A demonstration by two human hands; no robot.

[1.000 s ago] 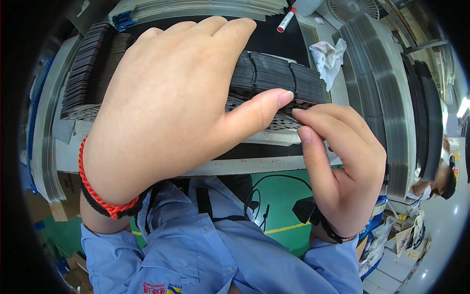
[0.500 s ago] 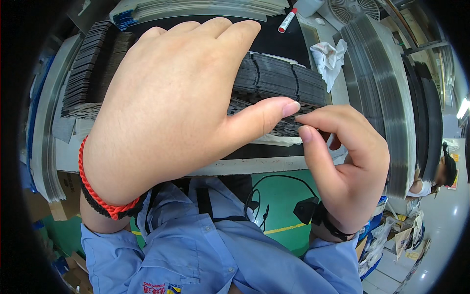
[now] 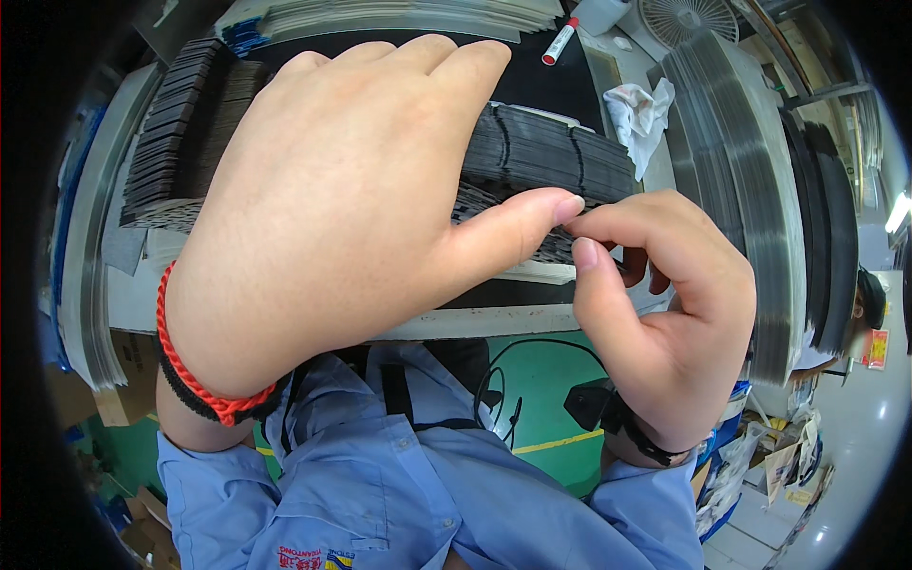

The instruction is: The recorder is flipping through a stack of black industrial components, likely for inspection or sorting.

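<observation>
A tight row of thin black pieces [image 3: 546, 150], crossed by dark lines on top, stands on the workbench before me. My left hand [image 3: 332, 199] spreads over its left part, the thumb stretched out toward the row's right end. The far fingertips bend out of sight. Close to that thumb tip, my right hand [image 3: 689, 275] curls with thumb and index finger nearly together at the row's near right edge. Whatever lies between those fingertips is too small to make out. Another block of stacked black pieces [image 3: 176, 133] stands left of my left hand.
A red-and-white marker [image 3: 560, 42] lies on the black mat beyond the row. Crumpled white tissue [image 3: 639, 119] sits to its right, near a fan [image 3: 689, 21]. Tall stacks of clear sheets [image 3: 750, 180] line the right side. Pale sheets [image 3: 389, 21] are piled at the far edge.
My right hand has shifted slightly left and its index finger is closer to the left thumb. My left hand has barely moved, a little to the right.
</observation>
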